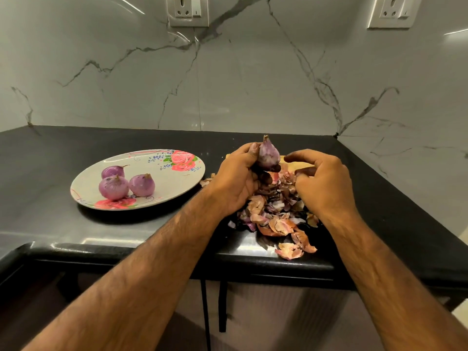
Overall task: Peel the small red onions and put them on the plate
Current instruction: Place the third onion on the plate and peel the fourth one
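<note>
- My left hand [236, 179] grips one small red-purple onion [269, 154]. Fingers are curled round its lower half and the pointed tip sticks up above my thumb.
- This onion is held up off the bench, over the far edge of the peel heap. Its surface looks pale purple and patchy.
- My right hand [323, 182] hovers just beside the onion and does not touch it. The fingers are bent, with the index reaching toward the onion and the thumb tucked below. I cannot tell whether it pinches a scrap of skin.
- A loose heap of dry pinkish-brown and purple onion skins [277, 220] lies on the bench under and between both hands. It spreads toward the near edge.
- A sliver of tan wooden board [300, 165] shows behind the hands, mostly hidden.
- An oval white plate with red rose prints [167, 177] sits to the left, well apart from the heap.
- On the plate's left half are three peeled purple onions: one at the back [113, 171], one in front [114, 187] and one to the right [142, 184]. They are clustered close together, and the front two look to be touching.
- The black glossy stone bench [63, 153] carries everything.
- A grey-veined white marble wall [240, 84] stands behind, with two white switch sockets at the top, one at centre [188, 10] and one at right [393, 11].
</note>
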